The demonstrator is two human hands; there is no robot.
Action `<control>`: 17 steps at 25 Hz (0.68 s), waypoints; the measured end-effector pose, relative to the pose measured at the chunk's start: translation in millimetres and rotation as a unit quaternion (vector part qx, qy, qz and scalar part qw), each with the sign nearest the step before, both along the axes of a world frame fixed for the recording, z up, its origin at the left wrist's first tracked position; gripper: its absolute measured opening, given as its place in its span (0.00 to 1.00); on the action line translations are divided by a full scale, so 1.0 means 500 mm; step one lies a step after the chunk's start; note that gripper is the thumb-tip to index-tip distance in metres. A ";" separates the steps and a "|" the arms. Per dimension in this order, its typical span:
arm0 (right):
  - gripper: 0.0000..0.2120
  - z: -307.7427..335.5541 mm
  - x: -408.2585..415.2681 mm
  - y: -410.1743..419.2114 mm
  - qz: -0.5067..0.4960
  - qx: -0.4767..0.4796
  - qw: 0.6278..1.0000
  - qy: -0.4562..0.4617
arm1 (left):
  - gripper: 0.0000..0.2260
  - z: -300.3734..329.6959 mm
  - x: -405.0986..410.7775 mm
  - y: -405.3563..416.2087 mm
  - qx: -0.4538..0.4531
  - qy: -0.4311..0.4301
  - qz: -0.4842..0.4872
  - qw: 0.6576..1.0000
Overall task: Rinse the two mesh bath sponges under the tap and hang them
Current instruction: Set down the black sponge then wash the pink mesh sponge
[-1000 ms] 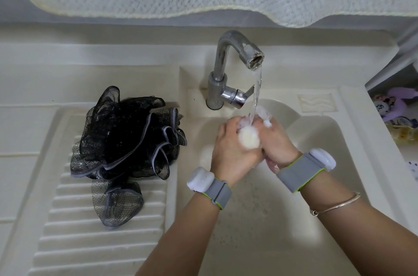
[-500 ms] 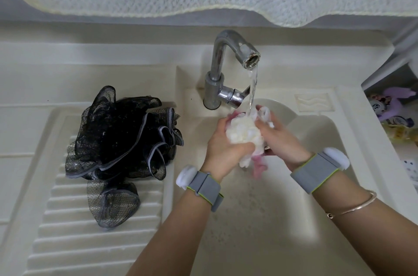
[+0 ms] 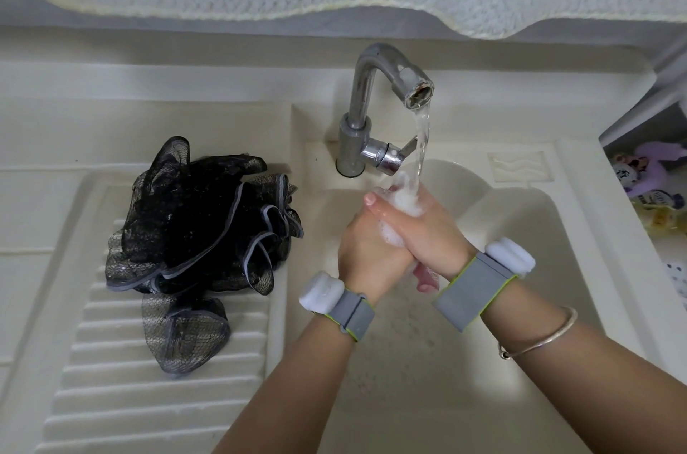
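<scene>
Both hands have closed tighter: left hand [image 3: 366, 254] and right hand [image 3: 427, 230] squeeze the white sponge [image 3: 403, 199] under the tap [image 3: 375, 108]; the black sponge [image 3: 200, 227] lies left of it.

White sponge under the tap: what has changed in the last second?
Both hands have closed tighter: the left hand and right hand now squeeze the white sponge almost out of sight, where half a second ago it bulged open between them. Water still runs from the tap; the black sponge lies untouched on the drainboard.
</scene>
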State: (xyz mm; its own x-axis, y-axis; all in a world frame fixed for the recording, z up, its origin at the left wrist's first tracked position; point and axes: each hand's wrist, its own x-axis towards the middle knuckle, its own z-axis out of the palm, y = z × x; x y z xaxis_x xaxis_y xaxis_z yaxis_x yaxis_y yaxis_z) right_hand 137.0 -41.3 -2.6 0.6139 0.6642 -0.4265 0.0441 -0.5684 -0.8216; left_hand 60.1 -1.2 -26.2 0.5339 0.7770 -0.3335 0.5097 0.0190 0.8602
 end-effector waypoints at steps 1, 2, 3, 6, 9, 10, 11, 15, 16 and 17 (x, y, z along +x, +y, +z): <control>0.19 -0.008 -0.004 0.000 -0.016 0.015 1.000 0.018 | 0.18 0.001 -0.001 0.000 0.007 0.011 -0.006 1.000; 0.20 -0.012 -0.007 0.001 -0.038 0.033 0.998 0.043 | 0.18 0.003 0.000 -0.001 0.017 0.027 -0.016 0.999; 0.20 -0.014 -0.007 0.003 -0.058 0.048 0.995 0.064 | 0.19 0.006 0.001 -0.002 0.031 0.042 -0.025 0.998; 0.24 -0.024 0.004 0.017 -0.070 0.013 0.996 0.063 | 0.20 0.011 0.005 -0.002 0.059 0.057 -0.027 0.996; 0.19 -0.036 0.015 0.023 -0.070 0.001 0.997 0.037 | 0.21 0.008 0.005 -0.005 0.066 0.058 -0.046 0.995; 0.18 -0.037 0.021 0.020 -0.050 -0.004 0.999 0.012 | 0.22 0.008 0.004 -0.008 0.058 0.046 -0.051 0.996; 0.18 -0.037 0.029 0.017 -0.034 -0.015 0.999 -0.008 | 0.25 0.004 0.004 -0.010 0.041 0.025 -0.050 0.998; 0.12 -0.025 0.061 0.005 -0.072 -0.031 0.996 0.045 | 0.49 -0.004 0.005 0.005 -0.062 -0.058 -0.059 0.995; 0.13 -0.025 0.063 -0.001 -0.086 -0.022 0.994 0.070 | 0.53 -0.010 0.005 0.009 -0.110 -0.074 -0.066 0.989; 0.14 -0.026 0.062 -0.005 -0.105 -0.018 0.989 0.098 | 0.54 -0.012 0.005 0.010 -0.170 -0.105 -0.069 0.977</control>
